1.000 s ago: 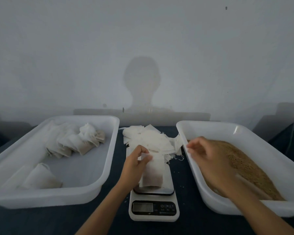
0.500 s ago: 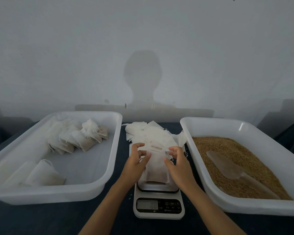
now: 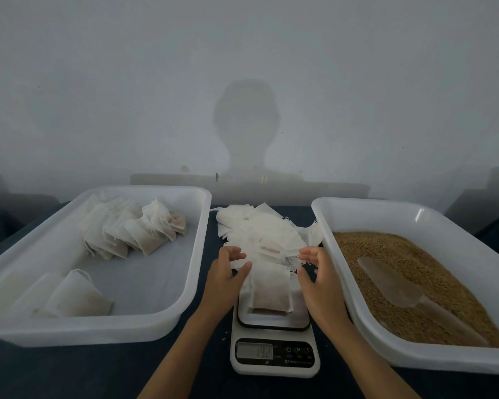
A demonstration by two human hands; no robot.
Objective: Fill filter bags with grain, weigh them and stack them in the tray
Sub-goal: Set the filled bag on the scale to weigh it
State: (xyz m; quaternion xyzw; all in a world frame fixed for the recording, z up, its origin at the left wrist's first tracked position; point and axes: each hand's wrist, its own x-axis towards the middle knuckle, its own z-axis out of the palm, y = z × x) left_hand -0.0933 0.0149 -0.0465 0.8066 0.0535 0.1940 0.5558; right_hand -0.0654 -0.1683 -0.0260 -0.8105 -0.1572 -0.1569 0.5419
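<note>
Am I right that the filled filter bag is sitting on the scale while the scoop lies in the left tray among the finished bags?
Not quite: the scoop lies in the right tray, on the grain, as the head view shows. The filled filter bag does sit on the scale, and the finished bags are in the left tray.

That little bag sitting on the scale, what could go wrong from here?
The filled bag leans back against the loose pile of empty bags, which might skew the reading on the scale. Both hands, left hand and right hand, hover close beside it; a brush could tip it.
</note>
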